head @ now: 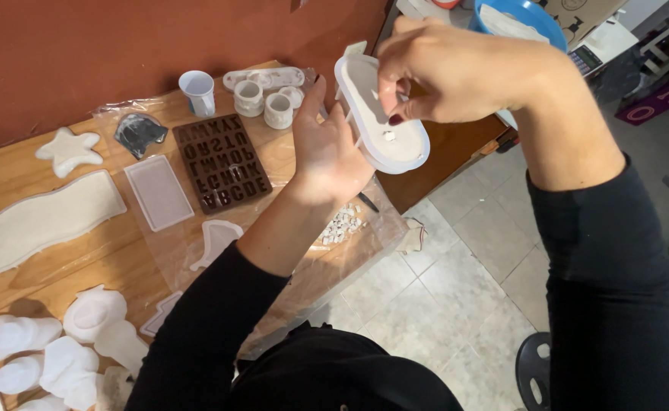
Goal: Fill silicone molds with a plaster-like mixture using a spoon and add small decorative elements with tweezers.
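Left hand (327, 148) grips a white oval silicone mould (380, 114) from beneath, fingers wrapped around its rim, holding it tilted in the air above the edge of the wooden surface (38, 266). Right hand (448, 72) reaches into the mould's cavity from above, its fingertips (394, 114) pinched together over a small white piece inside. Below, on a clear plastic sheet (349, 251), lies a little pile of white chips (342, 224). Further left sit a brown letter mould (220, 161), a white cup (197, 91), a star-shaped cast (68, 150) and a long wavy tray mould (45, 219).
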